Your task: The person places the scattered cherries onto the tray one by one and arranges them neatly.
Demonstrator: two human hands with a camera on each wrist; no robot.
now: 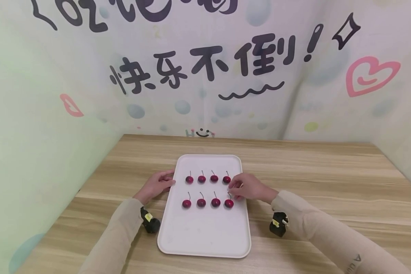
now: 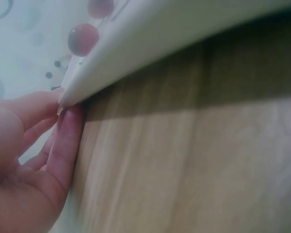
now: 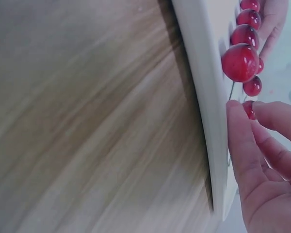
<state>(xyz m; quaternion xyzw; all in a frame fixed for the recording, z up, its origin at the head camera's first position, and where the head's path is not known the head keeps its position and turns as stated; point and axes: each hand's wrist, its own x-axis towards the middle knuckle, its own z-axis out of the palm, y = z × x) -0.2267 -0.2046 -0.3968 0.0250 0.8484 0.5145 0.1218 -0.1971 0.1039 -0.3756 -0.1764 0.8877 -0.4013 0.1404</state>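
Observation:
A white tray [image 1: 205,236] lies on the table, bearing dark red cherries with upright stems in a back row and a front row. My left hand [image 1: 156,185] holds the tray's left rim, thumb above and fingers beneath in the left wrist view. Over the tray's right side, my right hand [image 1: 248,187] is between the right-end back cherry [image 1: 227,179] and the right-end front cherry [image 1: 228,203]. In the right wrist view its fingertips [image 3: 234,108] are by the front cherry's stem [image 3: 232,91], with a gap between thumb and forefinger. Whether they touch the stem is unclear.
The wood-grain table [image 1: 328,182] extends on both sides of the tray. Behind it hangs a white cloth [image 1: 205,110] printed with dark characters and hearts. Black wrist cameras sit under both sleeves, the left one [image 1: 151,223] close to the tray's edge.

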